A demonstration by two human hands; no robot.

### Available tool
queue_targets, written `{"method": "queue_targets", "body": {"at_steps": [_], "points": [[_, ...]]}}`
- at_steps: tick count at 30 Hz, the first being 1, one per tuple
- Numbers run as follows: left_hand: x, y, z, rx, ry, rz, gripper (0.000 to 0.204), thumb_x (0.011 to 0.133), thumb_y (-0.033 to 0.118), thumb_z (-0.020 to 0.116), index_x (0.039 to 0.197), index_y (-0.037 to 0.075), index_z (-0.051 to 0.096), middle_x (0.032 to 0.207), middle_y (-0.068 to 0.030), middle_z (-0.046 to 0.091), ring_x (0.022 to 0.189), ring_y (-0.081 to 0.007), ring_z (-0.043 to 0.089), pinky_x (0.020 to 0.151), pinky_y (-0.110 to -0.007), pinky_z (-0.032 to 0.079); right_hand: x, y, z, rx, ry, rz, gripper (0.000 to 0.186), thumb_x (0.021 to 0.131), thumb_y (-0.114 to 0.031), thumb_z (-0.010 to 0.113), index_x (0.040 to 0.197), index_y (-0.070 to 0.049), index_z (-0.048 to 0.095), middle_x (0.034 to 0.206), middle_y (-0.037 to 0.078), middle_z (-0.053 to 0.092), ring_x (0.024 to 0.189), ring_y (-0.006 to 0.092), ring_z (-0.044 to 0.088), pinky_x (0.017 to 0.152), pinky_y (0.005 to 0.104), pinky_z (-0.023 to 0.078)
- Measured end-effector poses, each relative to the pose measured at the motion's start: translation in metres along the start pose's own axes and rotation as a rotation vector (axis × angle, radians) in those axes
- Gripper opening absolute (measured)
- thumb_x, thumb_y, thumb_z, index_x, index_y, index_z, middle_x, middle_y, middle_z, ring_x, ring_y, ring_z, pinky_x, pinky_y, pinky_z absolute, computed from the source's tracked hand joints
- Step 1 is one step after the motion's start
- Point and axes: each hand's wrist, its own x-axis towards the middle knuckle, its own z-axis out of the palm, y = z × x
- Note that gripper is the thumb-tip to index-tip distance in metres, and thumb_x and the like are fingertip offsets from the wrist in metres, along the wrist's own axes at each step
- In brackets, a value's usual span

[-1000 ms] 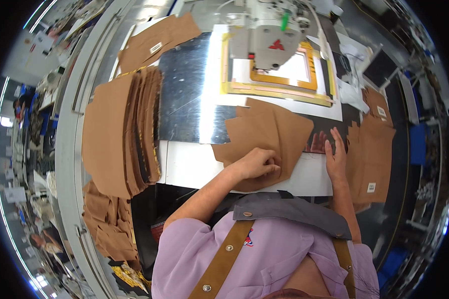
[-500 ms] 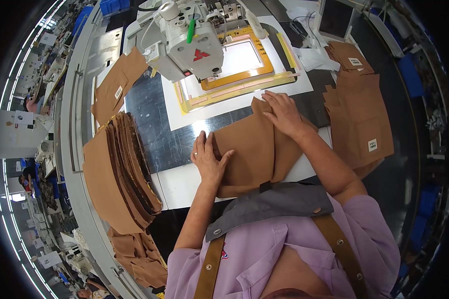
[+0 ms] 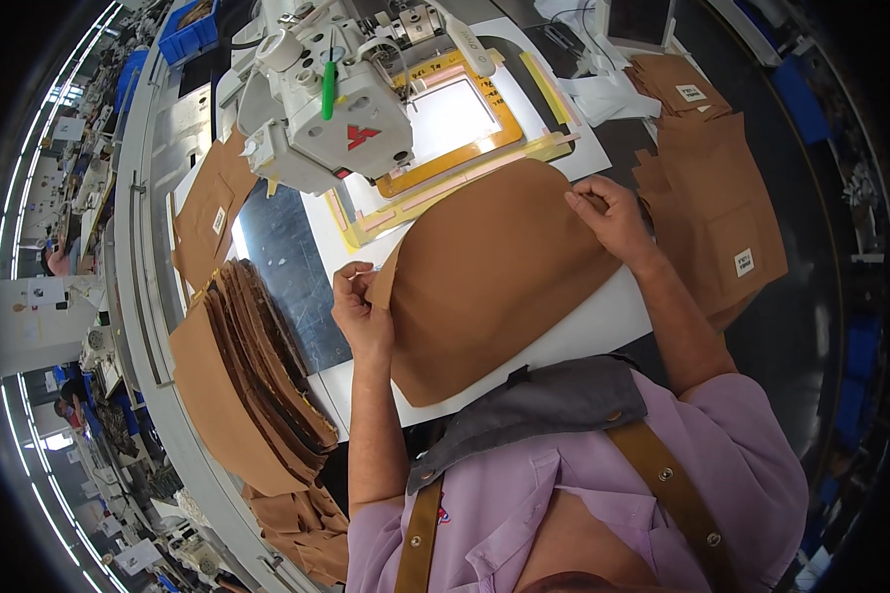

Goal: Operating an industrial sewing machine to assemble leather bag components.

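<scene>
holding up brown cloth (image 3: 494, 282)
left hand (image 3: 359, 308) and right hand (image 3: 615, 223) pinch its edges; lying before, now it can be moved.

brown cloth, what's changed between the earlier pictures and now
Right hand: off the cloth a second ago, then on it, now gripping its right edge. Left hand: was on it, now grips its left edge. The cloth is spread wider and bulges up. The left stack stayed put.
</scene>
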Motion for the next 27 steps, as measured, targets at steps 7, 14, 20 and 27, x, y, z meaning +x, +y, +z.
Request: {"method": "queue_targets", "body": {"at_steps": [7,14,20,27], "points": [[0.030,-0.041,0.008,0.501,-0.170,-0.016,0.022,0.092,0.017,0.078,0.087,0.000,0.065,0.066,-0.0047,0.061,0.058,-0.0110,0.052,0.057,-0.028,0.045,0.012,0.017,0.004,-0.058,-0.005,-0.089,0.018,0.091,-0.013,0.075,0.102,-0.001,0.067,0.088,0.003,0.069,0.082,0.0154,0.069,0.080,0.0289,0.056],[0.046,-0.050,0.011,0.392,-0.076,-0.061,0.028,0.092,0.022,0.078,0.081,0.000,0.066,0.061,-0.0047,0.058,0.056,-0.0088,0.049,0.054,-0.029,0.042,0.036,0.020,0.029,-0.418,-0.067,0.135,0.024,0.092,-0.032,0.073,0.093,-0.008,0.070,0.076,0.006,0.072,0.073,0.0247,0.069,0.068,0.0386,0.053],[0.085,-0.056,0.014,0.603,-0.104,-0.082,0.026,0.090,0.027,0.078,0.086,0.003,0.071,0.057,-0.0026,0.059,0.052,-0.0105,0.051,0.053,-0.030,0.043,0.069,0.024,0.030,-0.555,0.029,0.102,0.024,0.094,-0.033,0.068,0.088,-0.010,0.069,0.071,0.008,0.070,0.065,0.0280,0.068,0.063,0.0412,0.052],[0.108,-0.056,0.026,0.730,-0.108,-0.087,0.018,0.089,0.024,0.072,0.088,0.006,0.072,0.061,-0.0055,0.065,0.053,-0.0179,0.061,0.057,-0.034,0.048,0.095,0.031,0.033,-0.607,0.076,0.045,0.022,0.093,-0.030,0.067,0.088,-0.009,0.069,0.073,0.009,0.070,0.068,0.0301,0.069,0.063,0.0427,0.053]]}}
